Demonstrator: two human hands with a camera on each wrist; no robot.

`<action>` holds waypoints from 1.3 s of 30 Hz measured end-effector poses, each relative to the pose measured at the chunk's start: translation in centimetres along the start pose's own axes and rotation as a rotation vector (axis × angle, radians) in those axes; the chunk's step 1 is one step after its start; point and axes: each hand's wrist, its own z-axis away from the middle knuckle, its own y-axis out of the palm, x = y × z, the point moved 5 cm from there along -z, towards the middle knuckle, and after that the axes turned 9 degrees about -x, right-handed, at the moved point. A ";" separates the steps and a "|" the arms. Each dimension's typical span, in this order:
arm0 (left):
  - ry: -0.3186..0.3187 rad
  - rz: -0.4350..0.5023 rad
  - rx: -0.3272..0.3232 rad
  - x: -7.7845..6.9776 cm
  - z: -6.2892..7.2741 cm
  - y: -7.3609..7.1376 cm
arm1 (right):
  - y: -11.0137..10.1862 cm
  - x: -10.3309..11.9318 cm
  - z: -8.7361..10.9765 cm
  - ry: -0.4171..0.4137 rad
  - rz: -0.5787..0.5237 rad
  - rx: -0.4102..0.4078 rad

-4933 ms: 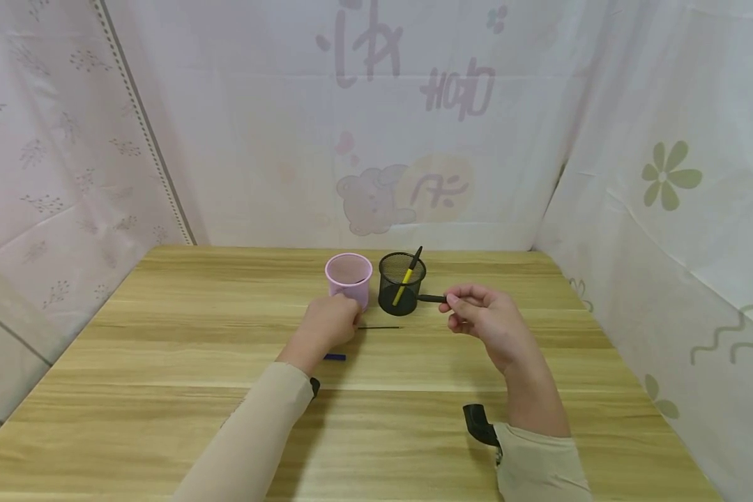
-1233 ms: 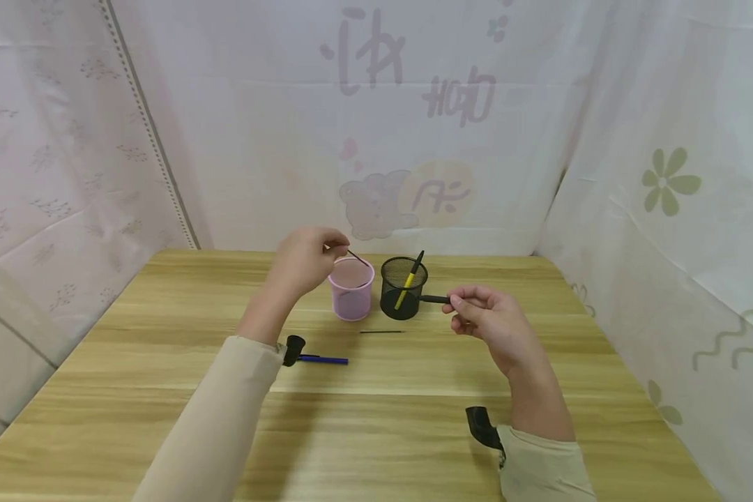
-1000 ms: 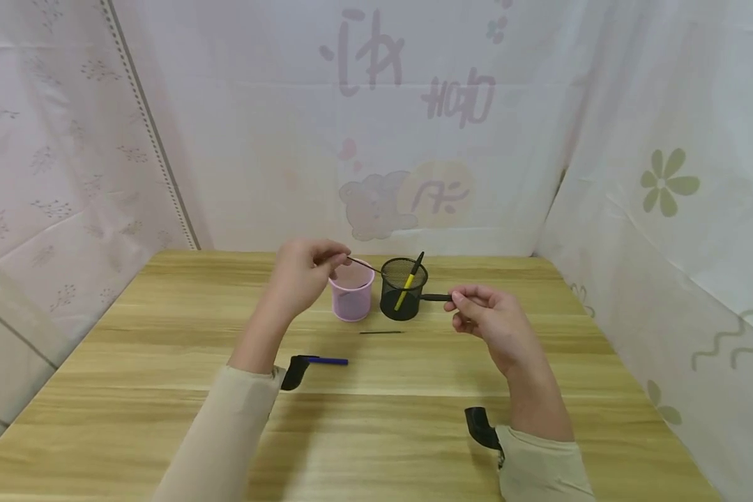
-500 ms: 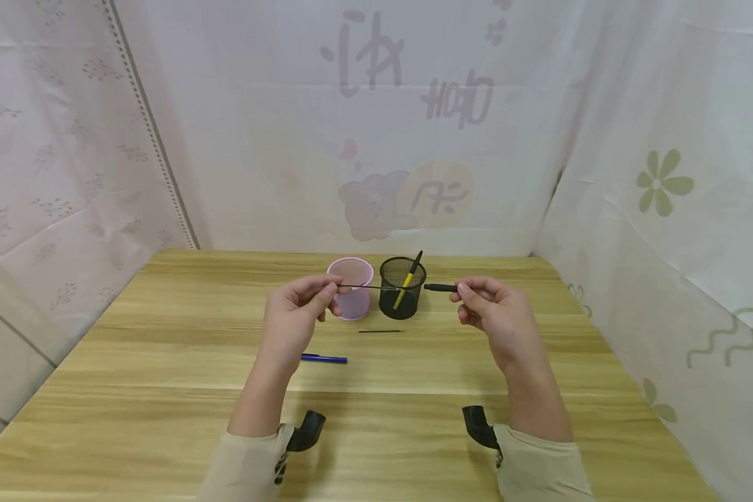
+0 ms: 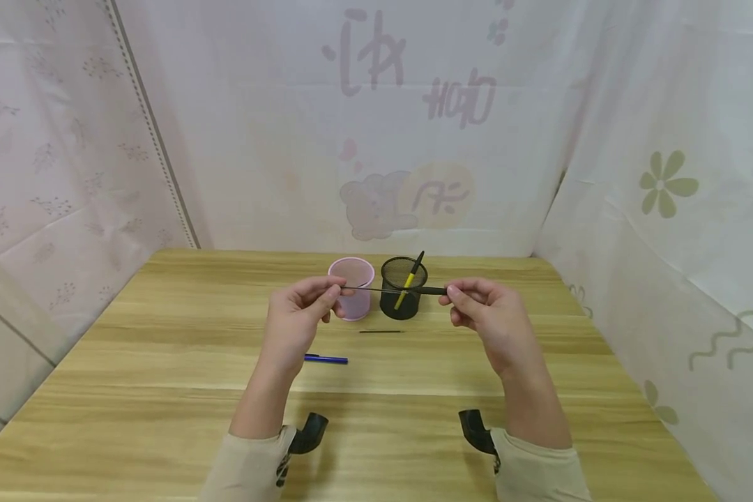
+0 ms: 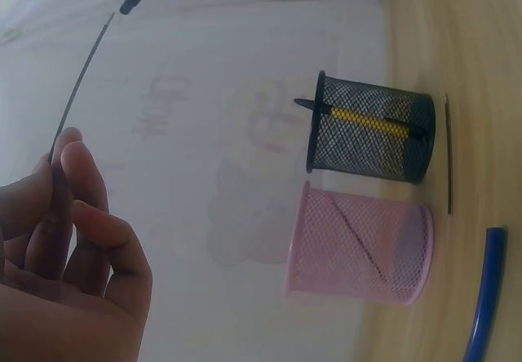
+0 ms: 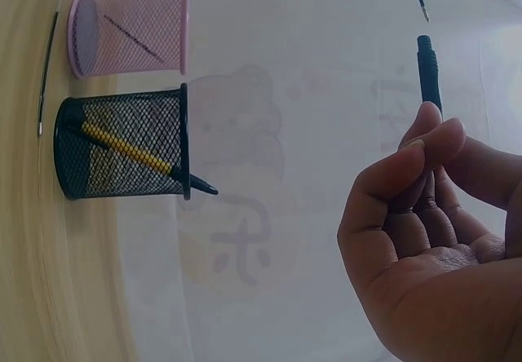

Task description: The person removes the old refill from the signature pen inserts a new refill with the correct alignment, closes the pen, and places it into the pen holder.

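Closer together than a moment ago, the thin black stick (image 6: 79,87) and the black pen tube (image 7: 429,75) are almost meeting, just apart, up off the desk (image 5: 414,432). The left hand (image 5: 298,310) is pinching the stick's left end, fingers closed, and the right hand (image 5: 492,307) is pinching the tube the same way. It looks like the person is lining them up; the next move seems to be calling for a straight, gentle push. Behind them, a yellow pen (image 5: 408,280) is leaning in the black cup (image 5: 389,307).

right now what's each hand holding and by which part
Left hand: a pen refill, by the end opposite its tip. Right hand: a black pen tube, behind its narrow end.
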 end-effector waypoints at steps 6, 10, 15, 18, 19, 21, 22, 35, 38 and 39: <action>-0.001 0.002 0.009 0.1 -0.2 0.1 | 0.4 0.3 0.2 -0.013 0.013 0.010; -0.007 0.007 0.006 0.1 -0.2 0.1 | 0.6 0.3 0.2 -0.017 0.023 0.021; -0.010 0.001 0.003 0.1 0.0 0.3 | 1.0 0.2 0.1 -0.005 0.027 0.040; -0.008 -0.009 0.015 0.2 0.1 0.7 | 1.2 0.1 0.2 0.002 0.037 0.047; -0.008 -0.010 0.020 0.2 0.1 0.8 | 1.2 0.1 0.3 0.002 0.040 0.050; -0.012 -0.012 0.025 0.1 0.1 1.0 | 1.4 0.1 0.4 0.001 0.050 0.058; -0.012 -0.011 0.031 0.1 0.1 1.1 | 1.4 0.2 0.4 0.001 0.053 0.062; 0.001 -0.030 0.094 0.3 0.4 2.4 | 2.1 0.2 0.8 0.002 0.072 0.084; -0.005 -0.028 0.104 0.3 0.5 2.8 | 2.3 0.2 0.9 -0.004 0.077 0.083; -0.009 -0.026 0.106 0.4 0.5 2.8 | 2.3 0.2 0.9 -0.005 0.078 0.082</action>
